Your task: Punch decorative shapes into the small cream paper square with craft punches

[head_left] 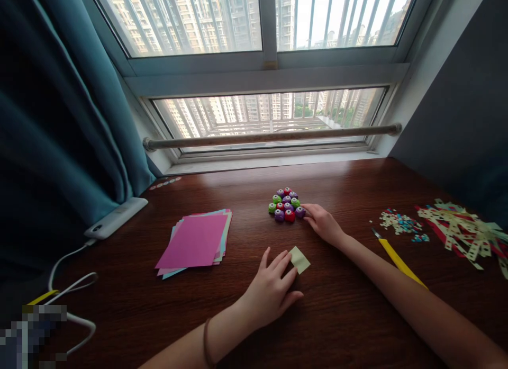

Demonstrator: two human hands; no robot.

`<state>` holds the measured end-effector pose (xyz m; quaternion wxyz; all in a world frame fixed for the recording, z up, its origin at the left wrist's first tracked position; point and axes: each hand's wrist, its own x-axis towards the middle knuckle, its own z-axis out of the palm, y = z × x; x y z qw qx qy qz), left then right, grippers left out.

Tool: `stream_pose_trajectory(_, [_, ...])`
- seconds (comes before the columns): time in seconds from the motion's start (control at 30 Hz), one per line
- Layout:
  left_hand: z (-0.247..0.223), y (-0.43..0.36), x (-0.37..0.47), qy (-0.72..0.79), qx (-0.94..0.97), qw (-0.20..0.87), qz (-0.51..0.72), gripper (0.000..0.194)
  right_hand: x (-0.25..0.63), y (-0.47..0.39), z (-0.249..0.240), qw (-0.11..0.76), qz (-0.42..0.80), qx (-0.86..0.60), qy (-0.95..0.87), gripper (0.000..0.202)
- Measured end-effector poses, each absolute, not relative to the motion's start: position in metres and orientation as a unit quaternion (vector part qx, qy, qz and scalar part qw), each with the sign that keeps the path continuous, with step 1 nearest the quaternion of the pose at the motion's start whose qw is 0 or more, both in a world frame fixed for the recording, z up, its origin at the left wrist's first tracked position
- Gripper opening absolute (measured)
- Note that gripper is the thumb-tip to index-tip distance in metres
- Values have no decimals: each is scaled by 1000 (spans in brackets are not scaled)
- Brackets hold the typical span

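Note:
My left hand (272,289) rests with its fingers spread, the fingertips at the left edge of a small pale yellow paper square (300,260). Farther back, my right hand (323,222) reaches in from the right, and its fingertips touch the purple bead (300,212) at the right end of a cluster. That cluster holds several round purple, green and red pieces (287,199) packed close together. A fanned stack of coloured paper with a pink sheet (196,242) on top lies left of my left hand.
Right of my right arm are a yellow-handled tool (400,262), tiny paper bits (399,222) and punched strips (464,228). A white power strip (116,217) with cables lies at the left by the curtain (79,104). A window with a rail (273,138) stands behind.

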<state>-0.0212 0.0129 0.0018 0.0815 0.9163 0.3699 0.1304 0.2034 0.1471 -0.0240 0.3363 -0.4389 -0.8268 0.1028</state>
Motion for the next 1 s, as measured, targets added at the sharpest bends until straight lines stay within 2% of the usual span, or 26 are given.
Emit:
stream_pose_trajectory(0.13, [-8,24,-21,418,878,133,191,20,199,141,-27,325,84,-449,-828,35])
stream_pose_trajectory(0.3, [-16,31,-19,452,855,132,217,33,195,138,-25,318,95,-464,-821,27])
stream_pose_trajectory(0.63, [-17,32,-22,465,834,154,255,25,189,86,-20,357,279,-444,-773,20])
stream_pose_trajectory(0.73, [-18,31,-21,467,834,151,251,20,187,65,-18,340,279,-446,-780,17])
stream_pose_trajectory(1.0, [-18,30,-21,460,845,132,239,24,179,55,-17,342,278,-451,-776,18])
